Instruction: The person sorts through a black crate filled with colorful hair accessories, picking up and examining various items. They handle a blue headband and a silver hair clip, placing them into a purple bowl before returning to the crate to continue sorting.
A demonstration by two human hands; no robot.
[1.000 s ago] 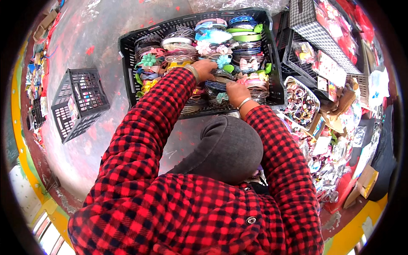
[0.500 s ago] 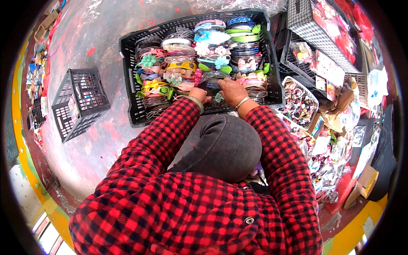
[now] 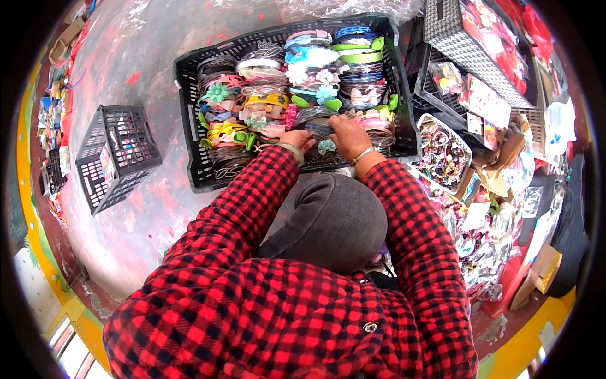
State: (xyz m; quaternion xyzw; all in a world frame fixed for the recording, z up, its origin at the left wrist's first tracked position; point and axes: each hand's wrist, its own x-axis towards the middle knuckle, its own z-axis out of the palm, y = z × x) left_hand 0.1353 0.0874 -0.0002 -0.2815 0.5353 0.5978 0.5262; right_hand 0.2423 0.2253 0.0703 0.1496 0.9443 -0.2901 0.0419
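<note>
Both forearms reach forward over the near edge of one black crate [image 3: 184,120]. The left hand [image 3: 298,139] curls inward; the right hand [image 3: 351,135] arches with its fingers downward, a gap between them. Whether either grips is unclear. Dark headbands [image 3: 314,116] lie between and just beyond the hands, arching left to right, in one of four stacks running away from the hands. One pale green flower [image 3: 326,146] sits between them.

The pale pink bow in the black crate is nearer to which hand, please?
Right: the right hand is just below the pale pink bow in the picture; the left hand is farther off, to its lower left.
</note>
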